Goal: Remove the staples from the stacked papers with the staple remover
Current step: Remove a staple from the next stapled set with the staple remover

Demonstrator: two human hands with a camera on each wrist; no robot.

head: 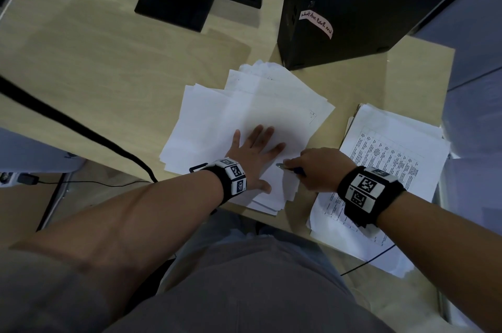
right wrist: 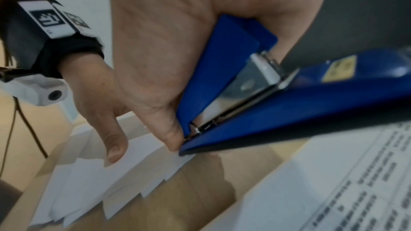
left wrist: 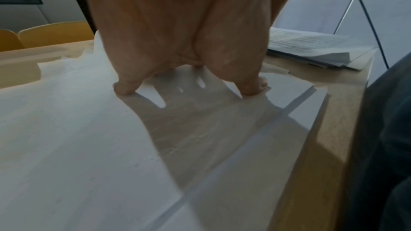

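A fanned stack of white papers [head: 244, 109] lies on the wooden desk. My left hand [head: 254, 152] lies flat on it with fingers spread, pressing the sheets down; in the left wrist view the palm [left wrist: 177, 32] stands over the white sheets [left wrist: 77, 147]. My right hand [head: 317, 167] grips a blue staple remover [head: 292, 168], whose metal tip touches the stack's right edge near the left index finger. In the right wrist view the blue staple remover [right wrist: 255, 108] has its nose at the paper edge [right wrist: 155, 161], beside the left thumb [right wrist: 111, 143].
A second pile of printed papers [head: 394, 169] lies to the right, under my right wrist. A black computer tower [head: 353, 6] stands behind the stack, a monitor base [head: 173, 3] at back left. A thick black cable [head: 81, 128] crosses the desk's left part.
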